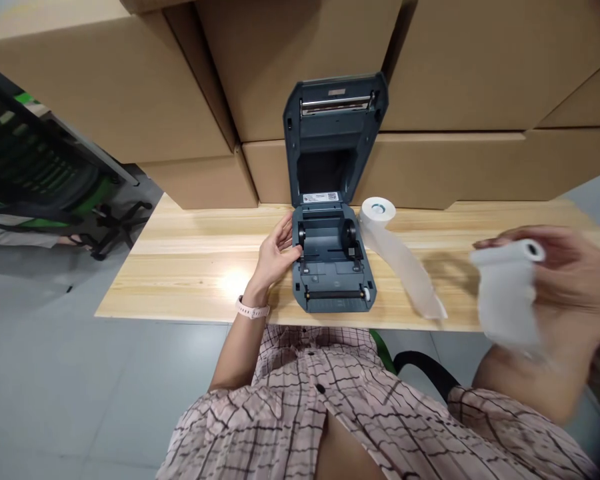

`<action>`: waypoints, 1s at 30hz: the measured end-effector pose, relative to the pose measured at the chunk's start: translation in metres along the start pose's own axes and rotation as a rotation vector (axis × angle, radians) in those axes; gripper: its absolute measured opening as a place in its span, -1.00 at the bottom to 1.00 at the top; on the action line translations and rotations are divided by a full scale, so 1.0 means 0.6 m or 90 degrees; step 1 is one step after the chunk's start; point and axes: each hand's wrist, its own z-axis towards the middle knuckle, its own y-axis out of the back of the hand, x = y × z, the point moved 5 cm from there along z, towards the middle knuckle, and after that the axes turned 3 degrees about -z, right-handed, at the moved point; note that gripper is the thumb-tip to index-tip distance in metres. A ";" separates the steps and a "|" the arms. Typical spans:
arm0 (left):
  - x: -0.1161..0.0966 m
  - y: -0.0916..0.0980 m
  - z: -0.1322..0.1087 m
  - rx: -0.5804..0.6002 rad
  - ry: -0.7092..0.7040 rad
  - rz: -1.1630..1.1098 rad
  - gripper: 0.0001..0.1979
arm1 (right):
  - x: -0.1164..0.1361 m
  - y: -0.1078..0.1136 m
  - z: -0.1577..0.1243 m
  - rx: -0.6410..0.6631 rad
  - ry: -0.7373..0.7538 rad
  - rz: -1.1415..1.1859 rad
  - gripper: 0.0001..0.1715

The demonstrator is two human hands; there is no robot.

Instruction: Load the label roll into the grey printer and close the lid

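Note:
A dark grey label printer (330, 267) stands on the wooden table with its lid (335, 137) raised. Inside, its roll holders have nothing between them. My left hand (276, 255) grips the printer's left side, the thumb over the rim and the fingers along the outside. Off to the right, above the table, my right hand (573, 280) holds a thin roll of white paper (506, 287) whose loose end hangs down; this hand is blurred by motion. A thicker label roll (378, 210) sits upright just right of the printer, its unwound strip (405, 267) trailing towards the table's front edge.
Cardboard boxes (300, 60) are stacked along the back of the wooden table (180, 267), close behind the raised lid. An office chair (35, 153) and part of another person's leg are at the left. My torso is at the front edge.

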 end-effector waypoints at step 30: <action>-0.008 -0.005 0.000 0.007 0.005 -0.010 -0.14 | 0.059 -0.301 0.193 0.405 -0.027 0.130 0.07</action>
